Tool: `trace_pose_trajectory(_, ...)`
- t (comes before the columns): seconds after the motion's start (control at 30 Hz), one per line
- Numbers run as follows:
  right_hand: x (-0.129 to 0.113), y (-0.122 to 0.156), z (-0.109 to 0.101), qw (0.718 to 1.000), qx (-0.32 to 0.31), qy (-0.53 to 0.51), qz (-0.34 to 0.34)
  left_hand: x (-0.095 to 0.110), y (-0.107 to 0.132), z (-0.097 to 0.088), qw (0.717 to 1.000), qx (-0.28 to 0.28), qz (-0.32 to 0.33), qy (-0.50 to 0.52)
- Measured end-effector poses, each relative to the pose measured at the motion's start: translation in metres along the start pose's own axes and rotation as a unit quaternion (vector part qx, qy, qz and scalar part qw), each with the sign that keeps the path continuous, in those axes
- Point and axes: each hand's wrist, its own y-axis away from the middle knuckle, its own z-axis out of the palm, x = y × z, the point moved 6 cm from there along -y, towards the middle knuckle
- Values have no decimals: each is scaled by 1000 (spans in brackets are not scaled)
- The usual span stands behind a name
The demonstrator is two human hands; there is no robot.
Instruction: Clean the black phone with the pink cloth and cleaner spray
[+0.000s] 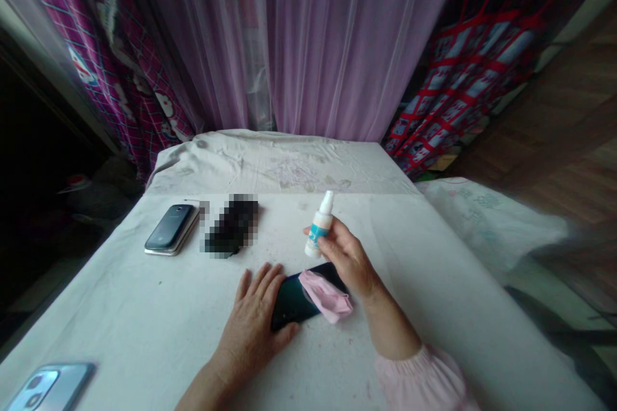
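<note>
A small white spray bottle (317, 231) with a blue label is gripped upright, slightly tilted, in my right hand (348, 255). Below it a dark smartphone (293, 302) lies on the table. A folded pink cloth (328, 297) rests across the phone's right part and hangs over its near edge. My left hand (253, 314) lies flat at the phone's left end, fingers stretched out on the tablecloth. Its thumb is by the near edge of the phone and its index finger by the far edge.
A white cloth covers the table (400, 347). Stacked phones (172, 228) lie at the left, beside a blurred-out dark object (232, 226). Another light blue phone (53, 388) sits at the near left corner. Purple curtains (332, 45) hang behind the table.
</note>
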Motion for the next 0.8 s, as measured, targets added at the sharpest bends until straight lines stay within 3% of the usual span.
trace_pose_trajectory(0.8, -17, 9, 4, 998, -29, -43, -29, 0, 0, 0, 1000, -4, 7, -11)
